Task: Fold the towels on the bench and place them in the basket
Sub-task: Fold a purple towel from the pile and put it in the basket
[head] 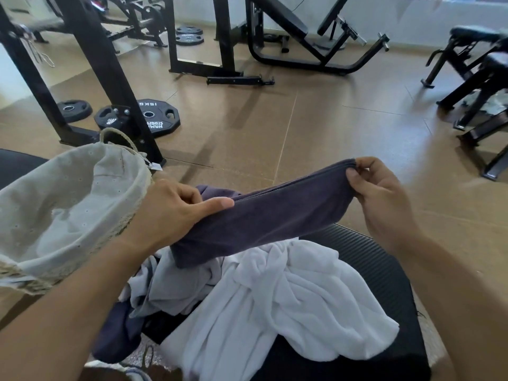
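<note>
A dark purple towel, folded lengthwise, is held up in the air above the black bench. My left hand grips its left end and my right hand pinches its upper right corner. Under it on the bench lie a crumpled white towel, a light grey towel and another dark purple one. The woven basket with a cream cloth liner stands at the left, beside my left forearm, and nothing lies inside it.
Black weight plates lie on the brown floor past the basket, beside a black rack post. Gym machines stand at the back and another bench frame at the right. Open floor lies beyond the bench.
</note>
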The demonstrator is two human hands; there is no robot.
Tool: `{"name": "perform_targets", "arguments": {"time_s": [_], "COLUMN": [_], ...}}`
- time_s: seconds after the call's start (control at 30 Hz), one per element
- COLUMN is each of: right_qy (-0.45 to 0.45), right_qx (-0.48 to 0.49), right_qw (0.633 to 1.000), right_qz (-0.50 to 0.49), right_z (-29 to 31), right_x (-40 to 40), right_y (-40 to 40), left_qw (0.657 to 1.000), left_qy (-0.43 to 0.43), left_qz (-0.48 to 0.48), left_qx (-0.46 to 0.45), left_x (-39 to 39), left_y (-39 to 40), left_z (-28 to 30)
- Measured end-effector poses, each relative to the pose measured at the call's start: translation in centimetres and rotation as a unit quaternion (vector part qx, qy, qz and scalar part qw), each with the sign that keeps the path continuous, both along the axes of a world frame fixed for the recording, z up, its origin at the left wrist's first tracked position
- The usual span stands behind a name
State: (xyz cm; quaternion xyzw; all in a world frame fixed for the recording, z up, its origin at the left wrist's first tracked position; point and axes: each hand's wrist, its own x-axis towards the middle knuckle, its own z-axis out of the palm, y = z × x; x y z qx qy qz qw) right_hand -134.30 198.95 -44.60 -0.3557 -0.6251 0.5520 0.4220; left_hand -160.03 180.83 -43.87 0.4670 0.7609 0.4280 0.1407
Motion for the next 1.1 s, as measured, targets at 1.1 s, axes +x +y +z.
{"name": "perform_targets", "arguments": {"time_s": [1.1], "right_qy": [-0.006], "right_qx": [0.025], "right_qw": [0.998], "right_qz": [-0.054], "right_z": [0.6], "right_x": [-0.6], "right_y": [-1.3], "left_qw": [0.999], "left_qy": [0.027], "left_qz": [-0.021], "left_qx": [0.009], "left_x": [-1.9], "left_y": [-0.2], "left_z": [-1.5]}}
